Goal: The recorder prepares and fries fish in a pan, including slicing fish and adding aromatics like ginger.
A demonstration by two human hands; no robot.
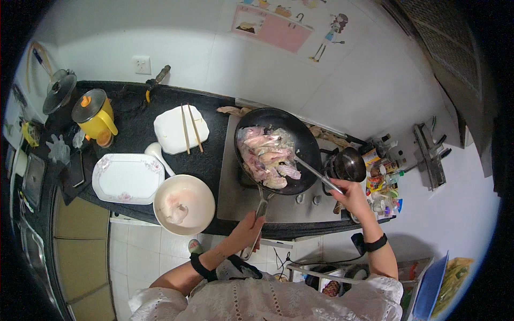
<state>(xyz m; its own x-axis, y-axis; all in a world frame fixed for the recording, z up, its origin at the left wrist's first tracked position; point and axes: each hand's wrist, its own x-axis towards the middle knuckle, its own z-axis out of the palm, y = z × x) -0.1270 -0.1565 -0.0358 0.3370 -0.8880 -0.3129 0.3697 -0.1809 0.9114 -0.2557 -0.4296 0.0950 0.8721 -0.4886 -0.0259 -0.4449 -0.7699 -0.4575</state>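
Note:
Pale pink pieces of raw meat (267, 156), apparently poultry, lie in the left half of a black frying pan (303, 132) on the steel gas hob. My left hand (245, 232) grips the pan's metal handle (262, 208), in front of the hob. From the right, my right hand (352, 197) holds a metal-handled spatula (319, 175) that slants down into the pan. Its blade is hidden among the meat. Left of the pan handle, a cream bowl (204, 200) contains one pale, wet scrap at its bottom.
A white plate (168, 128) carries wooden chopsticks (194, 128). Near it are a flowered oval platter (126, 176), a white ladle (160, 158) and a yellow lidded pot (98, 116). A small dark pot (348, 164) sits on the right burner, beside several bottles (381, 160).

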